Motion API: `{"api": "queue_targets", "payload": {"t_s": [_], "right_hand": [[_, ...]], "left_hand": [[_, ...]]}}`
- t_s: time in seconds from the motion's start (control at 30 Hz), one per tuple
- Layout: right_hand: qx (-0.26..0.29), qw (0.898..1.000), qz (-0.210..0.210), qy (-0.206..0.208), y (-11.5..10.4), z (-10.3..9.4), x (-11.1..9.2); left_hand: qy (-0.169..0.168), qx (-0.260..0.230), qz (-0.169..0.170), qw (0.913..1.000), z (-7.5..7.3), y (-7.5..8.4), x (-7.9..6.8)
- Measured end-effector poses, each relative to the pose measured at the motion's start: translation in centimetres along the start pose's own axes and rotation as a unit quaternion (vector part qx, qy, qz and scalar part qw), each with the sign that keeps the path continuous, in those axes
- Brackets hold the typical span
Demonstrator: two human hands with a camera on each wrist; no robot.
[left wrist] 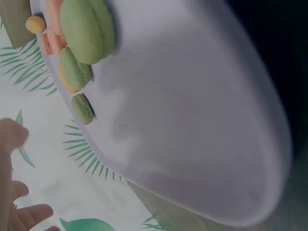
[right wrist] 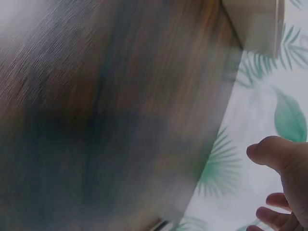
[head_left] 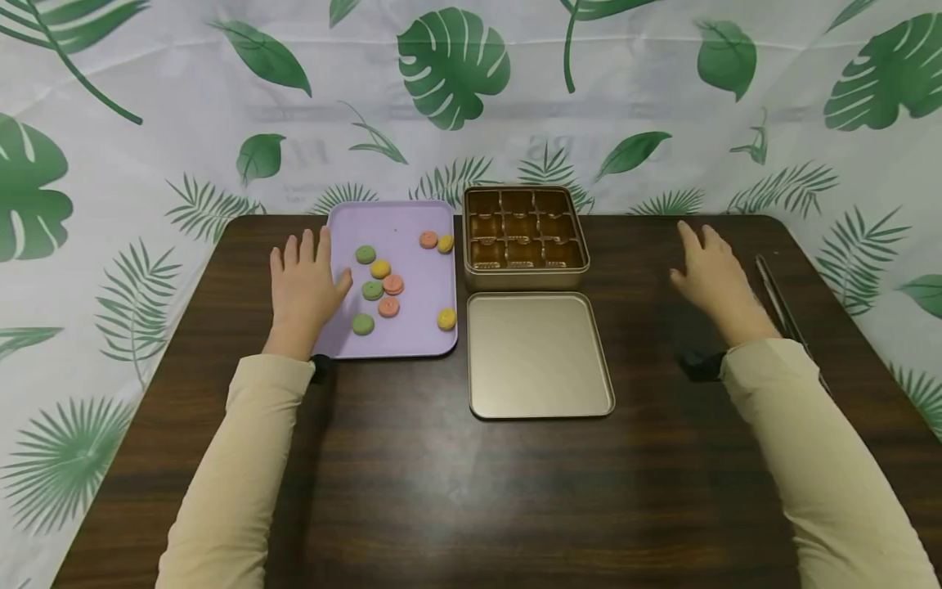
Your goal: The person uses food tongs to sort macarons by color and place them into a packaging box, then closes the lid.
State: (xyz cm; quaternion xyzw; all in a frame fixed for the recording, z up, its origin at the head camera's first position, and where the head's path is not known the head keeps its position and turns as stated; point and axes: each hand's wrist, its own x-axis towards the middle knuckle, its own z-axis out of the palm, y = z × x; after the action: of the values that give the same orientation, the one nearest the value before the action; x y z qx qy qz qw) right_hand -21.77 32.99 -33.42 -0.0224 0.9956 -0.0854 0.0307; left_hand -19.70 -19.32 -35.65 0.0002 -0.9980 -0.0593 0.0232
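Note:
My left hand is spread with straight fingers over the left edge of a lilac tray, holding nothing. Green, yellow and pink macarons lie on that tray; a green macaron looms large in the left wrist view. Over the table's right side is my right hand, fingers extended and nothing in its grasp. Metal tongs lie close to its right, partly covered by the sleeve. Between the hands stands a gold square tin with a brown divided insert. Its flat gold lid lies in front.
The dark wooden table ends at the back against a white leaf-print cloth. The tin stands at that back edge, right beside the tray. A dark band sits at the right wrist.

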Motion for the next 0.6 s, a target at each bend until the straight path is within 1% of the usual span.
{"api": "queue_targets", "payload": {"t_s": [0.13,0.27,0.43,0.53,0.6], "right_hand": [[0.005,1.0,0.004,-0.005,1.7,0.3,-0.6],[0.01,1.0,0.009,-0.013,3.2,0.6,-1.1],[0.009,0.999,0.023,-0.02,5.1,1.0,-1.8],[0.009,0.999,0.035,-0.025,6.3,1.4,-2.3],[0.009,0.999,0.044,-0.027,7.1,1.7,-2.7]], "left_hand": [[0.014,0.007,0.043,0.999,0.1,-0.4,-0.4],[0.019,0.009,0.079,0.9967,0.4,-1.3,-0.9],[0.031,0.018,0.098,0.9945,0.8,-2.5,-1.7],[0.024,0.023,0.102,0.9943,0.9,-3.2,-2.1],[0.014,0.025,0.103,0.9943,1.0,-3.5,-2.2]]}}
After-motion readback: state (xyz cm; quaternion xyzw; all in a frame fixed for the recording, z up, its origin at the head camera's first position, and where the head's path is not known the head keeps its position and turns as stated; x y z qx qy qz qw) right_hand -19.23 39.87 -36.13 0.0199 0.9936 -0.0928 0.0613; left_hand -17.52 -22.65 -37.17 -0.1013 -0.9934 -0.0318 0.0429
